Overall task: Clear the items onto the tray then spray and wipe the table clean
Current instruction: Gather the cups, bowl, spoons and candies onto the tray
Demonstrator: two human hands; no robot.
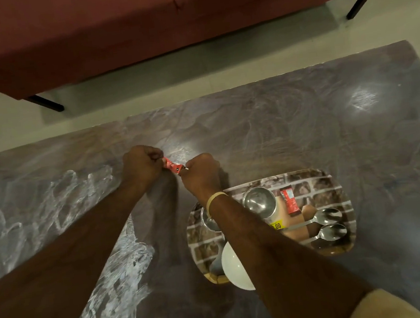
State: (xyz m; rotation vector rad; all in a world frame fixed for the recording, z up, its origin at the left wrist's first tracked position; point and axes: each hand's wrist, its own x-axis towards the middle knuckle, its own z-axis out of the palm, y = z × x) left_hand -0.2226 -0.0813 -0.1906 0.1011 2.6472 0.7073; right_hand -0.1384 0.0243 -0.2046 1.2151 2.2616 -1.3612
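Over the dark marbled table [292, 128], my left hand [141, 166] and my right hand [201, 171] each pinch one end of a small red sachet [173, 166]. It is stretched between them just above the tabletop. A brick-patterned tray [337, 183] lies to the right, partly under my right forearm. It carries two steel bowls [258, 200], two spoons [325, 216], a white bowl [235, 268], another red sachet [289, 202] and a tan item with a yellow label [289, 225].
White smears [105, 262] streak the table's left and front parts. A maroon sofa [136, 23] on black legs stands beyond the table's far edge, with pale floor [3, 124] between them.
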